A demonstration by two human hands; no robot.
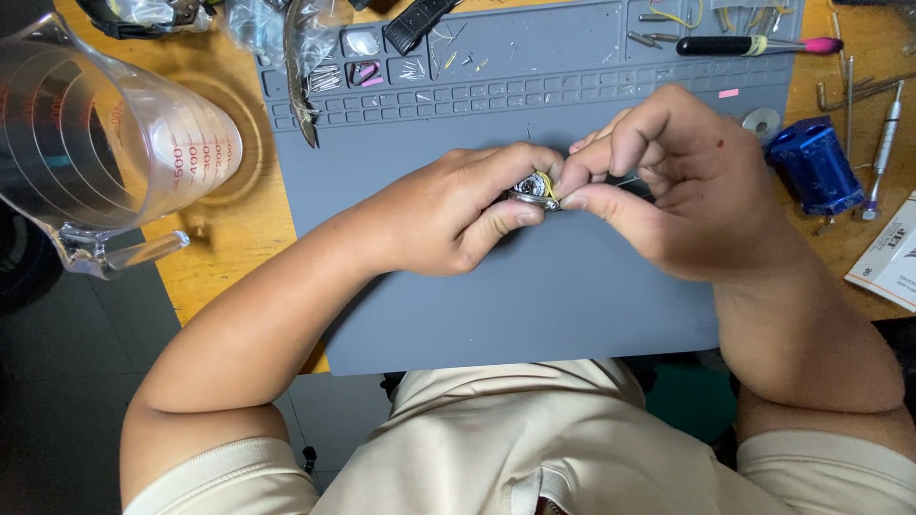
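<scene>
Left hand (448,215) pinches a small round metal watch case (534,188) between thumb and fingertips, over the grey mat (534,296). Right hand (668,186) has fingers curled tight, tips touching the case's right edge, maybe holding a thin pin, hard to see. Blue cylinder (813,164) sits right of the fingers, clear measuring jug (95,143) far left.

Work mat (534,286): plain slate grey. Table (239,205): honey-yellow wood. Watch case (536,188): silver with a yellow touch. Measuring jug (105,143): clear, with red scale marks. Screwdriver (754,45): black handle, yellowish band, pink end. Cylinder (814,167): glossy deep blue. Shirt (534,448): plain beige. Floor (67,381): dark grey tiles.
</scene>
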